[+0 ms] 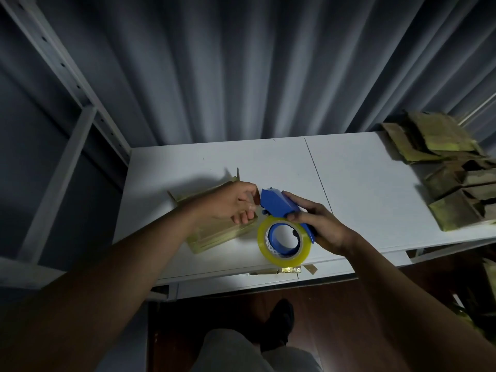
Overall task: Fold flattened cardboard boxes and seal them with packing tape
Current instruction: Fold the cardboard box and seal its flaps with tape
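Right hand (320, 226) wrapped around the handle of the blue tape dispenser (281, 208), fingers (296, 216) curled over its body, thumb side hidden. Roll of clear yellowish packing tape (283, 241) mounted below, hanging just over the front edge of the white worktop (362, 183). Left hand (236, 204) resting on the small cardboard box (214, 232) near the worktop's front left, fingers partly curled at the dispenser's nose, apparently pinching the free tape end; film too clear and blurred to confirm, so hold uncertain.

Box already glossy with tape, sitting at an angle to the worktop edge. Heap of flattened and taped boxes (451, 181) well apart, on the far right.

Likely risks from here:
- Tape end slipping from the left fingertips and snapping back onto the roll, hard to find again on clear film.
- Film folding onto itself or sticking to the skin if pulled slack instead of taut.
- Light box sliding or lifting under the pull, since only one hand pins it and that hand is busy with the tape.
- Crooked strip, missing the seam, given the box's skewed position.
- Serrated cutter at the dispenser's nose just beside the left fingertips: a scratch possible on a quick tug.
- Dispenser and roll poised over the edge: a loosened grip sends them to the floor (349, 318).
- Scraps at the worktop's front lip (291, 270) catching stray tape.
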